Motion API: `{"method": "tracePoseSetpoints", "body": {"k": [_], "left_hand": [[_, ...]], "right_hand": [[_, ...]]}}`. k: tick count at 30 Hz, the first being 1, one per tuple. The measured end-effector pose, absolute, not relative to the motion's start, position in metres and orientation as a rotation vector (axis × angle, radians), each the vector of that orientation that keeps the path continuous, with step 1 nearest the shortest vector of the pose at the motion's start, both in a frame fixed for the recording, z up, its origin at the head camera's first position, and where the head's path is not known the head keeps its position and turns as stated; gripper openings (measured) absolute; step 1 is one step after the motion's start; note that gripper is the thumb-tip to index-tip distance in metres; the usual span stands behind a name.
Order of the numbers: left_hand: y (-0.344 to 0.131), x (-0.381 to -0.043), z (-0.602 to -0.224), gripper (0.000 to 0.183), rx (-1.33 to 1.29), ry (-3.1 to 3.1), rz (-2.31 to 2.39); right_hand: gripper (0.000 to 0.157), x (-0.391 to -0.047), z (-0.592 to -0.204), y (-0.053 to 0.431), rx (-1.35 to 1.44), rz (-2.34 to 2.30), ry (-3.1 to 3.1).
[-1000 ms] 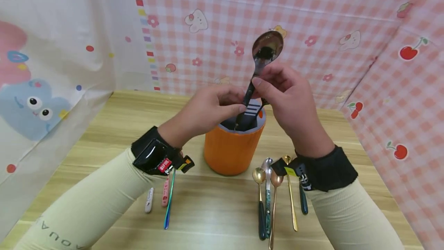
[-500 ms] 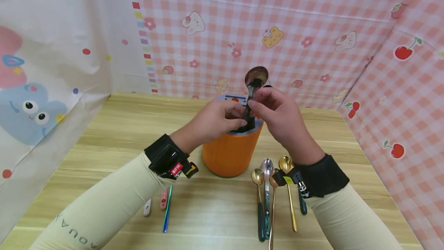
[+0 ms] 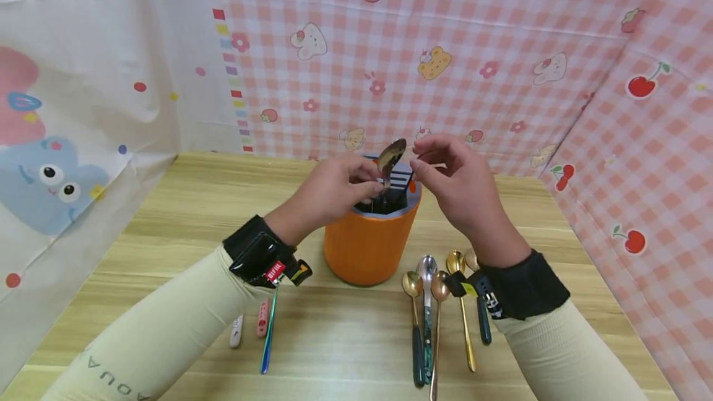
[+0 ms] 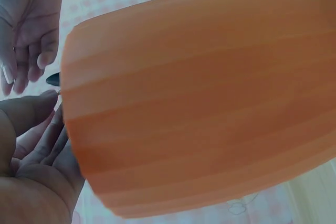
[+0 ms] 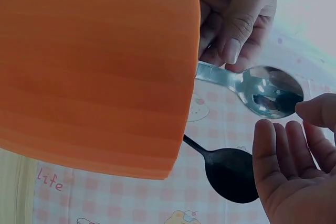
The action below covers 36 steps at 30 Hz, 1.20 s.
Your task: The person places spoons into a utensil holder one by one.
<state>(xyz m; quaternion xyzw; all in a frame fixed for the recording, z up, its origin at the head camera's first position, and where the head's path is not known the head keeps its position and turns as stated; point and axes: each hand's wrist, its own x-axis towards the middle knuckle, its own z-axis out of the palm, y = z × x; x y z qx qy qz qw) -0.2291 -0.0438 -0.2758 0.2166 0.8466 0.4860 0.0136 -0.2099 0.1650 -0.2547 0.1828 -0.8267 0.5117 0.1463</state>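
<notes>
A silver spoon stands bowl-up, its handle down in the orange utensil holder. At the spoon's neck, my left hand pinches with thumb and fingertips; the exact contact is partly hidden. My right hand is just right of the bowl, fingers loosely bent and nothing held. In the right wrist view its thumb appears beside the bowl's tip. That view also shows a black spoon sticking out of the holder. The holder's wall hides the spoon handles.
Several long spoons lie in front at right, among them a gold spoon and a copper spoon. At left lie a rainbow-coloured handle, a pink handle and a white handle. A checked cloth hangs behind the wooden table.
The silver spoon has sunk into the holder and its bowl has turned and moved left. My right hand has let go of it and stays on its right; the left hand has lowered slightly.
</notes>
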Motion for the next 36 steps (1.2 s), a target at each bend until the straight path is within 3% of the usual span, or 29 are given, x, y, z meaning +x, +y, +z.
{"method": "tracePoseSetpoints", "body": {"k": [19, 36], "left_hand": [[-0.080, -0.204, -0.275, 0.008, 0.750, 2.714, 1.469], [-0.128, -0.178, -0.308, 0.014, 0.529, 2.750, 1.223]], "right_hand": [[0.018, -0.200, -0.279, 0.129, 0.750, 1.603, -2.500], [0.014, -0.183, -0.295, 0.077, 1.164, 1.419, -2.501]]}}
